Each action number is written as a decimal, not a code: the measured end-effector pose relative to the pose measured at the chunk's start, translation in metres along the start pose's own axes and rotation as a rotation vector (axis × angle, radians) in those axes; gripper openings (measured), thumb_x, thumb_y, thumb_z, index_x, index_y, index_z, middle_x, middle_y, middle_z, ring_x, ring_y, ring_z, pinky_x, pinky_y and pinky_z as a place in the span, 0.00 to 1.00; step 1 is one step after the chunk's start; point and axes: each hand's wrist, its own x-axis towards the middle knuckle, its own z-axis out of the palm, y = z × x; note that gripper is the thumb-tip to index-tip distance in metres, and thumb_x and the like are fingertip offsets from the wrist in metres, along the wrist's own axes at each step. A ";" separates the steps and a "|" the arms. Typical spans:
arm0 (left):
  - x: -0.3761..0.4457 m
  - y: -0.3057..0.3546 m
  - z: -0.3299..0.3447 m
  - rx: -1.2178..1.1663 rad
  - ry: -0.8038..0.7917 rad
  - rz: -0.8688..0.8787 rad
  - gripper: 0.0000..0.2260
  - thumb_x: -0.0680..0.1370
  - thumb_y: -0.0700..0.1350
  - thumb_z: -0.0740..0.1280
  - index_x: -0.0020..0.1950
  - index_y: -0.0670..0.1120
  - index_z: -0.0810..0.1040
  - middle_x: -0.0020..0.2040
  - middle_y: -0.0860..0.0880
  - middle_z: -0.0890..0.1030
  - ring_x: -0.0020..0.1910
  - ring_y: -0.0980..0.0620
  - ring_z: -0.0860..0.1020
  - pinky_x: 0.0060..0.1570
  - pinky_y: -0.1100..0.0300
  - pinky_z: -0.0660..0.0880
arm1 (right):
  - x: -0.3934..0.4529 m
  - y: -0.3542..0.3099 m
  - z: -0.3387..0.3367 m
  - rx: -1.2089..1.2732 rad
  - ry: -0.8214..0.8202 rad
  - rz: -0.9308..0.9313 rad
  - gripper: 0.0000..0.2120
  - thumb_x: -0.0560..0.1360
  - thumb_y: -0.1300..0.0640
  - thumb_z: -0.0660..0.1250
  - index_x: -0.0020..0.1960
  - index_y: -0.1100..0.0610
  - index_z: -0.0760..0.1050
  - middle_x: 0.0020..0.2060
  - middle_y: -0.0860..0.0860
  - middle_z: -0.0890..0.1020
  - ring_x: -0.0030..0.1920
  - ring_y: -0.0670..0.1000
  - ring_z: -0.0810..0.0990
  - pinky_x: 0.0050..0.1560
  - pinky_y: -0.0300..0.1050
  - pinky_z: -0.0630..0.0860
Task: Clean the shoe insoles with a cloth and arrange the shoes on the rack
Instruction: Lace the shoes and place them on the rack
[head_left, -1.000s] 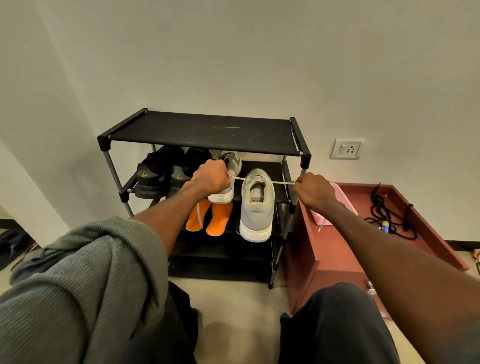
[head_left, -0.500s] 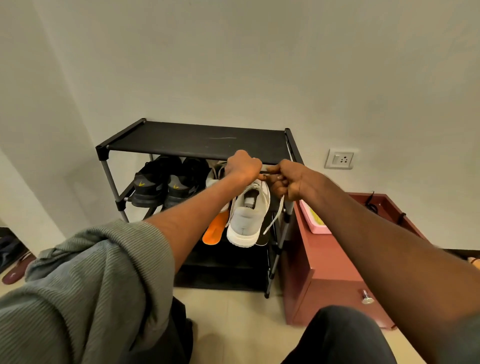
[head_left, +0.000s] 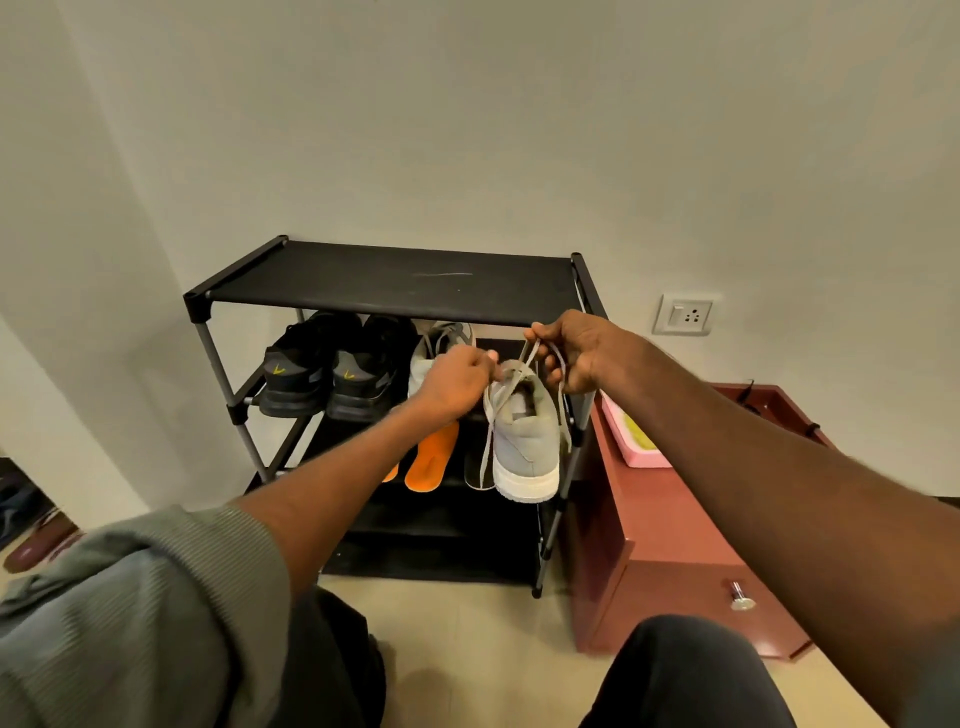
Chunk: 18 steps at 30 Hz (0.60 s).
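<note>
The rack (head_left: 395, 283) stands against the wall, with a cabinet (head_left: 670, 525) just to its right. On the middle shelf sit two shoes (head_left: 332, 371) at the left — another shoe (head_left: 524, 441) hangs at the right. Two insoles (head_left: 432, 457) lean below, between them.

Home, entryway corner by the look of it. Black shoe rack (head_left: 395, 283) against a plain painted wall, sneakers on its middle shelf, wall socket (head_left: 683, 315) low on the wall, maroon wooden drawer unit (head_left: 670, 551) beside it, tiled floor (head_left: 483, 639).
</note>
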 end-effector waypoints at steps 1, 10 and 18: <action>0.004 -0.006 0.004 -0.046 0.008 -0.013 0.15 0.87 0.47 0.58 0.58 0.45 0.84 0.54 0.45 0.85 0.55 0.47 0.82 0.62 0.45 0.78 | -0.002 0.001 0.000 -0.017 -0.006 -0.002 0.15 0.84 0.56 0.61 0.42 0.55 0.81 0.31 0.49 0.73 0.31 0.46 0.67 0.29 0.39 0.66; 0.019 -0.009 0.044 -0.356 -0.301 0.016 0.15 0.86 0.48 0.59 0.59 0.43 0.83 0.55 0.43 0.85 0.57 0.46 0.82 0.63 0.54 0.77 | 0.000 0.008 -0.006 -0.078 0.030 -0.067 0.17 0.84 0.55 0.62 0.38 0.56 0.80 0.37 0.53 0.78 0.35 0.49 0.75 0.38 0.42 0.71; 0.031 0.003 0.051 -0.343 -0.214 -0.040 0.14 0.87 0.46 0.56 0.48 0.45 0.78 0.46 0.47 0.82 0.47 0.50 0.78 0.63 0.47 0.75 | -0.057 -0.059 -0.004 -0.077 -0.036 -0.216 0.14 0.83 0.54 0.62 0.41 0.52 0.81 0.42 0.51 0.80 0.50 0.51 0.75 0.49 0.47 0.71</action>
